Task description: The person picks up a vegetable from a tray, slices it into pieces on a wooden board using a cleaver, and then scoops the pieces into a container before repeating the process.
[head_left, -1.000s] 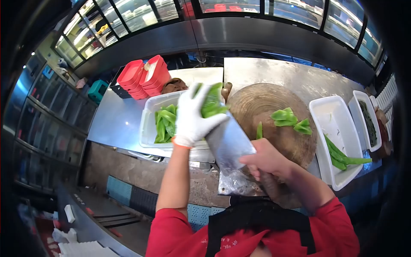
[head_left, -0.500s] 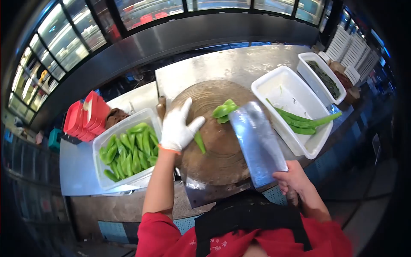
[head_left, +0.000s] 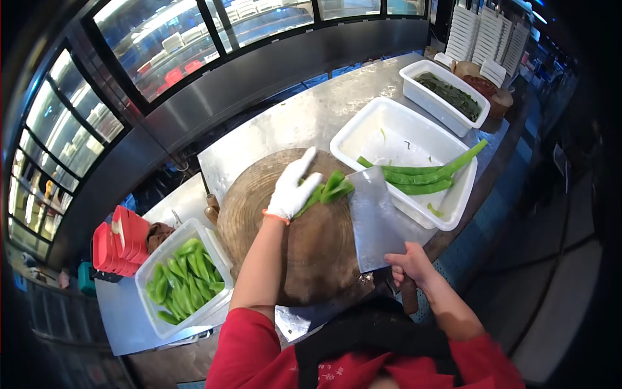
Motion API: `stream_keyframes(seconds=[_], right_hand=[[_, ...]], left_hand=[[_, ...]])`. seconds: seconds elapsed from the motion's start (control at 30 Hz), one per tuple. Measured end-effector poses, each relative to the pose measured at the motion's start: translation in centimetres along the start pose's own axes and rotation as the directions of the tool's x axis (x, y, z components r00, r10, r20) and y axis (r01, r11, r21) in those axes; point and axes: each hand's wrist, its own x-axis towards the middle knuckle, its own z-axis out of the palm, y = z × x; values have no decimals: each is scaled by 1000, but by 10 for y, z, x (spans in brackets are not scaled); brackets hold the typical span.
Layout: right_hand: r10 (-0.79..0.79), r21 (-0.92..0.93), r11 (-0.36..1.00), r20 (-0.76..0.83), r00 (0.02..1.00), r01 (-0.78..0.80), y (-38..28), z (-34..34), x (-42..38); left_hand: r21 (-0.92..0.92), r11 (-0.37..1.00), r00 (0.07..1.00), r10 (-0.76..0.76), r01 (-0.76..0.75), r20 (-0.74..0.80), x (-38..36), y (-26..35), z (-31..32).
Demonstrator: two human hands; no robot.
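My left hand (head_left: 291, 188), in a white glove with an orange cuff, is over the round wooden chopping block (head_left: 311, 266), fingers spread against cut green pepper pieces (head_left: 335, 188). My bare right hand (head_left: 411, 266) is closed on the handle of a wide cleaver (head_left: 379, 220). The cleaver's blade lies over the block's right edge, its far corner beside the pepper pieces. Whole long green peppers (head_left: 421, 178) rest in a white tub (head_left: 343, 133) at the right. Cut green peppers (head_left: 184, 282) fill a clear tub (head_left: 144, 305) at the left.
Red containers (head_left: 120, 243) stand at the far left. A second white tub (head_left: 414, 94) with dark green leaves is at the back right, near stacks of white trays (head_left: 476, 35). A wooden-handled tool (head_left: 211, 207) lies at the block's left edge. Glass-fronted cabinets line the back.
The view has turned to the right. My left hand has moved across the block to the pepper pieces, which are now gathered between it and the cleaver. The cleaver stays in my right hand.
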Motion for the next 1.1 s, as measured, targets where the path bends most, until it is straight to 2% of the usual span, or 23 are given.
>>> stream_keyframes(seconds=[0.03,0.1,0.13,0.17,0.23,0.37,0.43,0.53,0.63,0.67,0.77,0.83,0.9,0.93,0.97,1.0,1.03,1.07,1.1], right_hand=[[17,-42,999,43,999,-15,-7,3,10],[32,-93,995,88,996,-24,-15,12,23],[49,-139,990,150,987,-28,-19,16,28],[72,-184,982,211,975,-33,-21,20,33],[78,-221,975,232,970,-25,-20,22,34],[123,-318,948,275,954,-31,-19,31,25],[152,-348,937,325,933,-31,-14,38,22],[190,-389,921,401,896,-21,-8,57,18],[168,-406,913,434,885,26,-8,79,18],[146,-402,914,453,880,56,-10,84,19],[137,-424,900,485,864,96,-31,112,13],[112,-462,850,629,769,254,-45,137,13],[102,-472,807,703,704,355,-56,172,9],[149,-488,806,716,682,336,-55,187,9],[179,-501,805,714,676,317,-54,198,11],[182,-497,807,722,667,318,-54,202,9],[177,-492,812,719,672,313,-53,200,9],[136,-471,805,738,661,361,-54,192,11],[104,-454,795,756,646,403,-53,176,14]], left_hand=[[-27,998,994,-58,60,90,3,11,2],[220,972,952,11,-82,304,7,20,6],[361,917,975,101,-168,197,2,23,13],[280,945,968,104,-168,230,-1,24,11],[206,970,963,69,-125,259,-9,24,3],[187,980,983,27,-61,182,-53,17,-5],[163,986,999,31,-23,-44,-80,16,-7],[131,991,967,16,18,-254,-101,23,-8],[70,995,894,-28,66,-448,-111,22,-8],[90,992,884,-35,87,-467,-116,19,-16],[108,993,774,37,40,-632,-124,32,-43],[299,954,714,187,32,-675,-133,50,-86],[374,917,637,207,138,-743,-150,59,-119],[421,866,627,174,269,-759,-162,66,-137],[520,799,626,246,301,-740,-171,59,-153],[540,762,631,229,357,-741,-183,52,-168],[487,798,627,183,355,-757,-200,25,-180],[218,887,565,-56,406,-823,-213,6,-183],[197,797,526,-171,571,-833,-228,-20,-186]])
